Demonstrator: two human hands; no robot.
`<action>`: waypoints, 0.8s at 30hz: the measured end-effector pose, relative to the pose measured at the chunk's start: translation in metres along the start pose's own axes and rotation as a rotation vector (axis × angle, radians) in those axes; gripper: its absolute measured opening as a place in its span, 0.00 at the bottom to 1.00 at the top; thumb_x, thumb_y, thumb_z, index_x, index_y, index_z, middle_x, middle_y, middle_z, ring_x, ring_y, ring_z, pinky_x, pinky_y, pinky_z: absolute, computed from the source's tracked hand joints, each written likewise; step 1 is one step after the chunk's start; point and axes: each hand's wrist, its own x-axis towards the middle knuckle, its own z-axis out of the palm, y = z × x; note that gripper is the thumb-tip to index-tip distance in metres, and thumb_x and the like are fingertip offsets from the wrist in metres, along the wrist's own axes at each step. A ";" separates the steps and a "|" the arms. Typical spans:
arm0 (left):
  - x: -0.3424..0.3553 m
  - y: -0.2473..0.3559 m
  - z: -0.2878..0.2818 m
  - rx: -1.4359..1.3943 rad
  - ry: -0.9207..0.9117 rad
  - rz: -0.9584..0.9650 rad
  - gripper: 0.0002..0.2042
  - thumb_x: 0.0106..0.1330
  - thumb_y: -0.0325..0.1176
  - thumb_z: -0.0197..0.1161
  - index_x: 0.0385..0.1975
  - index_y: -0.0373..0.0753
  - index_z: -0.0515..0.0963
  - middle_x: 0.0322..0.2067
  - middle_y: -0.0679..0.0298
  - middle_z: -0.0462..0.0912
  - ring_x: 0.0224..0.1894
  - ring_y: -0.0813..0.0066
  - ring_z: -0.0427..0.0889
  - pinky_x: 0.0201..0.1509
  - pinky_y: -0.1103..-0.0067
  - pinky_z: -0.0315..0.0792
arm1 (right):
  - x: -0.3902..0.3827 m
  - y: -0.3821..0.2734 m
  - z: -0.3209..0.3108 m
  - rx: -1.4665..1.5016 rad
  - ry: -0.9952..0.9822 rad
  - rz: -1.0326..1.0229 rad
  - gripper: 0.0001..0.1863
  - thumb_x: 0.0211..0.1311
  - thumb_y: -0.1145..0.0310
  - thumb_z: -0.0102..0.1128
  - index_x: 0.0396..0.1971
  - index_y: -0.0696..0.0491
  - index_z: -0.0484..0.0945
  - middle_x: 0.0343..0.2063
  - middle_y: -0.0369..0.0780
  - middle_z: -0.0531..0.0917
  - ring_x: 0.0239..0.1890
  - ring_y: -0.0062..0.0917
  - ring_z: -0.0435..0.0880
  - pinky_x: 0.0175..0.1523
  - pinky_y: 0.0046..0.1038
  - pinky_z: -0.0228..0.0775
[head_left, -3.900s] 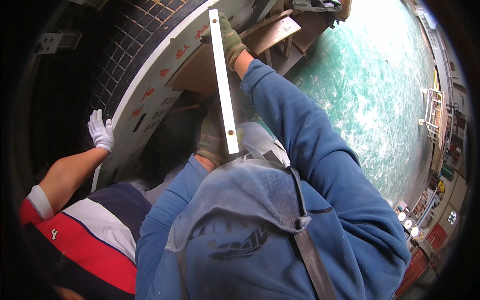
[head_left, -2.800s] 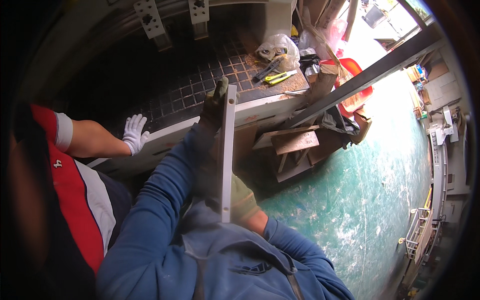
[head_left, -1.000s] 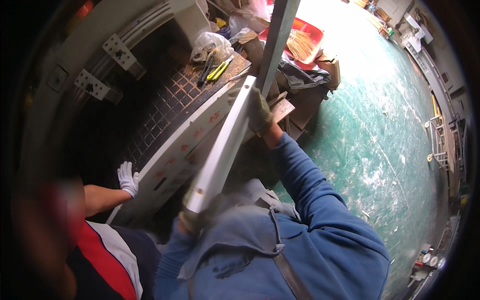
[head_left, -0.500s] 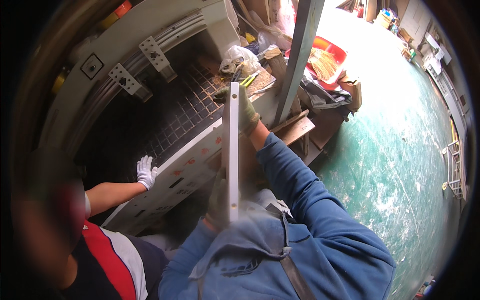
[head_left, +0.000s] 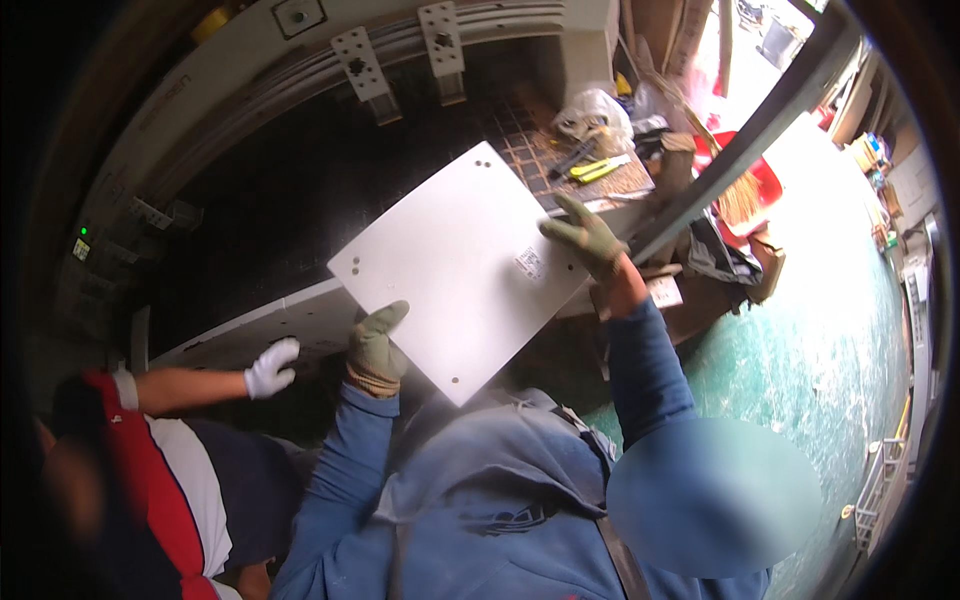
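Hard daylight floods in beyond the board (head_left: 460,270), up to its right, washing the floor (head_left: 830,230) there nearly white. I see the board itself bright and pale, its label (head_left: 528,263) too soft to read. Left of the board, the bed (head_left: 310,200) sinks into deep shadow. Below its right corner a smooth blurred oval hides part of the sleeve (head_left: 650,370). Far above the board, rails (head_left: 500,22) bow; all around, the rim goes black.

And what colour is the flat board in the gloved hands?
White: the board shows best in the head view.
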 end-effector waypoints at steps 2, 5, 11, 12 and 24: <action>0.013 0.003 -0.028 -0.071 -0.054 0.082 0.16 0.70 0.24 0.63 0.57 0.33 0.81 0.59 0.54 0.84 0.57 0.55 0.87 0.66 0.61 0.82 | -0.019 0.013 0.003 0.095 0.009 0.087 0.45 0.66 0.58 0.75 0.75 0.64 0.63 0.59 0.49 0.82 0.57 0.32 0.86 0.59 0.30 0.81; 0.044 -0.006 -0.073 -0.322 -0.070 0.086 0.19 0.68 0.23 0.65 0.60 0.37 0.81 0.59 0.56 0.84 0.62 0.54 0.83 0.72 0.58 0.77 | -0.050 -0.002 0.062 0.965 -0.353 0.081 0.28 0.74 0.59 0.63 0.69 0.56 0.72 0.53 0.42 0.85 0.49 0.28 0.86 0.55 0.37 0.83; 0.079 0.031 -0.045 -0.344 -0.166 0.082 0.27 0.64 0.26 0.70 0.65 0.37 0.75 0.59 0.57 0.82 0.62 0.57 0.81 0.69 0.58 0.77 | -0.001 0.006 0.135 0.584 0.027 0.025 0.20 0.69 0.67 0.66 0.57 0.59 0.82 0.50 0.40 0.88 0.50 0.27 0.86 0.57 0.32 0.80; 0.083 0.047 -0.061 -0.439 -0.237 0.047 0.28 0.65 0.27 0.71 0.66 0.35 0.73 0.60 0.55 0.82 0.61 0.58 0.81 0.68 0.59 0.78 | 0.001 -0.005 0.136 0.635 0.008 -0.018 0.18 0.67 0.72 0.68 0.55 0.60 0.82 0.50 0.42 0.88 0.50 0.29 0.88 0.57 0.31 0.82; 0.185 0.067 -0.146 1.098 -0.309 0.091 0.15 0.71 0.36 0.71 0.50 0.32 0.84 0.42 0.55 0.90 0.46 0.64 0.89 0.53 0.69 0.83 | 0.069 -0.047 0.133 0.458 0.001 0.133 0.23 0.52 0.81 0.72 0.51 0.60 0.85 0.38 0.37 0.89 0.42 0.21 0.86 0.50 0.25 0.78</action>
